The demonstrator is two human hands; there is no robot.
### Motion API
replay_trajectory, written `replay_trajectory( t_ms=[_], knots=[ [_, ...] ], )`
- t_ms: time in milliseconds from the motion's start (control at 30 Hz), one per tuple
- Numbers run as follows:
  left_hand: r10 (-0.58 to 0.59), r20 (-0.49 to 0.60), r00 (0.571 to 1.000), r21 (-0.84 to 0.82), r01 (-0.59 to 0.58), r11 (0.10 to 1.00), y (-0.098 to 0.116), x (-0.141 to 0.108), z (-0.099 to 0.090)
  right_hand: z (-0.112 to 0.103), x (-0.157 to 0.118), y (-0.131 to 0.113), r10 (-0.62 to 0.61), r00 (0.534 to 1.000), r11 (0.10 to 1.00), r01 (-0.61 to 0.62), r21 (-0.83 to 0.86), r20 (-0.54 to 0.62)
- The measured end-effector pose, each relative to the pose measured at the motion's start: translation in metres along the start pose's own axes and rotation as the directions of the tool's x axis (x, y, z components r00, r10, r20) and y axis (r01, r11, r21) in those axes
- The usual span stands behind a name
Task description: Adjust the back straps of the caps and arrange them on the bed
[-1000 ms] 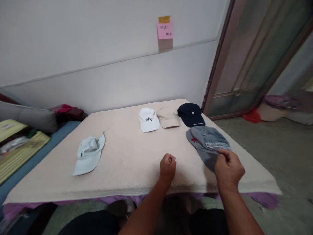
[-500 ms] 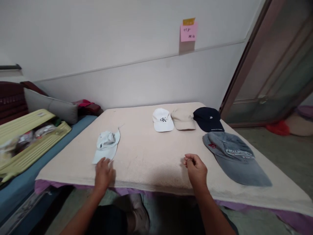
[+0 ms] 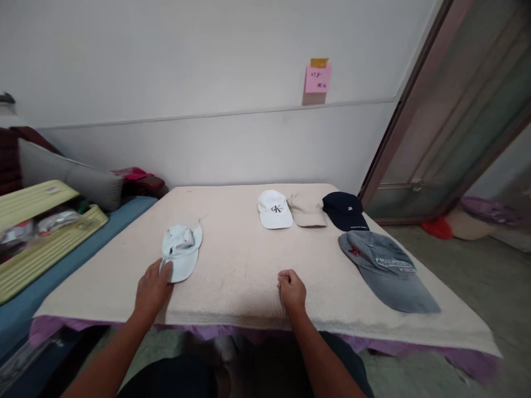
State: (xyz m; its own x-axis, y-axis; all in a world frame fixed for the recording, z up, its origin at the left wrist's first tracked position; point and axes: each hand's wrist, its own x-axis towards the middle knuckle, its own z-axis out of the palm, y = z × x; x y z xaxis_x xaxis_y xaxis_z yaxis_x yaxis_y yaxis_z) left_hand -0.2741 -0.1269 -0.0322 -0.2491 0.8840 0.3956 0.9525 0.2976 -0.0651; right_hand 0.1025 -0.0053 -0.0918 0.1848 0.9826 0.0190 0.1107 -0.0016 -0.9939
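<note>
A pale blue-white cap (image 3: 181, 249) with a small dark logo lies at the left of the table, its crown partly crumpled. My left hand (image 3: 154, 284) is at the near left edge of its brim, fingers closed on that edge. Over the table's front middle, my right hand (image 3: 291, 288) is curled closed; whatever its fingers may hold is hidden. Farther back stand a white cap (image 3: 275, 210) with black letters, a beige cap (image 3: 307, 210) and a navy cap (image 3: 344, 211) side by side. A larger grey cap (image 3: 385, 271) lies in front of the navy one.
The table (image 3: 240, 254) has a cream cover with purple cloth below its front edge. To the left are a yellow ribbed case (image 3: 78, 240) and a grey cushion (image 3: 74, 171). A pink note (image 3: 317, 80) hangs on the wall behind. A framed sliding door stands at right.
My left hand has moved left to the near corner of the pale cap's brim, and the brim has turned slightly. My right hand has moved left and is curled tighter. The view has shifted.
</note>
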Motion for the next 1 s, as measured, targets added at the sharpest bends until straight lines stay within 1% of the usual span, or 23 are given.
replay_trajectory(
  t_ms=[100,200,300,367,433,500,533,633,667,733,800,833,867,900,933,967,1000],
  knots=[
    [0.057,0.022,0.998,0.012,-0.057,0.998,0.0,0.008,-0.006,0.0,0.0,0.003,-0.007,1.0,1.0,0.007,-0.007,0.004],
    [0.077,0.016,0.997,0.008,-0.077,0.997,0.002,0.015,-0.017,0.0,0.0,0.006,-0.016,1.0,1.0,0.016,0.002,0.017],
    [0.065,-0.028,0.997,-0.022,-0.065,0.998,0.009,0.018,-0.034,0.0,-0.001,0.005,-0.017,0.999,0.999,0.016,0.028,0.027],
    [0.048,-0.078,0.996,-0.054,-0.053,0.997,0.019,0.016,-0.048,-0.001,-0.002,0.003,-0.009,0.999,0.999,0.008,0.05,0.036],
    [0.054,-0.168,0.984,-0.134,-0.077,0.988,0.034,0.01,-0.063,-0.002,-0.004,0.0,0.005,0.999,0.997,-0.009,0.082,0.051],
    [0.077,-0.268,0.96,-0.255,-0.147,0.956,0.056,-0.002,-0.078,-0.004,-0.008,-0.003,0.025,0.997,0.991,-0.035,0.127,0.079],
    [0.087,-0.301,0.95,-0.314,-0.184,0.931,0.069,-0.009,-0.085,-0.005,-0.012,-0.004,0.038,0.994,0.987,-0.053,0.152,0.098],
    [0.106,-0.319,0.942,-0.454,-0.251,0.855,0.112,-0.037,-0.099,-0.011,-0.03,-0.007,0.09,0.979,0.964,-0.132,0.231,0.181],
    [0.144,-0.334,0.932,-0.478,-0.299,0.826,0.126,-0.048,-0.1,-0.014,-0.038,-0.008,0.111,0.97,0.952,-0.166,0.256,0.217],
    [0.246,-0.331,0.911,-0.499,-0.391,0.773,0.152,-0.071,-0.097,-0.02,-0.056,-0.011,0.153,0.941,0.922,-0.246,0.3,0.301],
    [0.343,-0.346,0.873,-0.473,-0.478,0.74,0.172,-0.095,-0.088,-0.027,-0.074,-0.016,0.191,0.899,0.886,-0.331,0.326,0.394],
    [0.376,-0.35,0.858,-0.455,-0.507,0.732,0.18,-0.107,-0.082,-0.031,-0.081,-0.02,0.204,0.864,0.859,-0.384,0.339,0.46],
    [0.401,-0.363,0.841,-0.433,-0.533,0.726,0.187,-0.118,-0.076,-0.036,-0.086,-0.025,0.207,0.809,0.817,-0.452,0.357,0.551],
    [0.43,-0.365,0.826,-0.418,-0.558,0.717,0.192,-0.129,-0.071,-0.04,-0.091,-0.03,0.185,0.726,0.75,-0.54,0.382,0.662],
    [0.45,-0.373,0.811,-0.409,-0.579,0.705,0.195,-0.138,-0.067,-0.043,-0.093,-0.036,0.138,0.642,0.682,-0.614,0.398,0.754],
    [0.469,-0.377,0.799,-0.402,-0.597,0.694,0.198,-0.147,-0.063,-0.046,-0.095,-0.041,0.09,0.567,0.624,-0.673,0.397,0.819],
    [0.483,-0.377,0.791,-0.399,-0.609,0.685,0.201,-0.154,-0.061,-0.047,-0.096,-0.046,0.055,0.515,0.581,-0.713,0.392,0.856]
  ],
)
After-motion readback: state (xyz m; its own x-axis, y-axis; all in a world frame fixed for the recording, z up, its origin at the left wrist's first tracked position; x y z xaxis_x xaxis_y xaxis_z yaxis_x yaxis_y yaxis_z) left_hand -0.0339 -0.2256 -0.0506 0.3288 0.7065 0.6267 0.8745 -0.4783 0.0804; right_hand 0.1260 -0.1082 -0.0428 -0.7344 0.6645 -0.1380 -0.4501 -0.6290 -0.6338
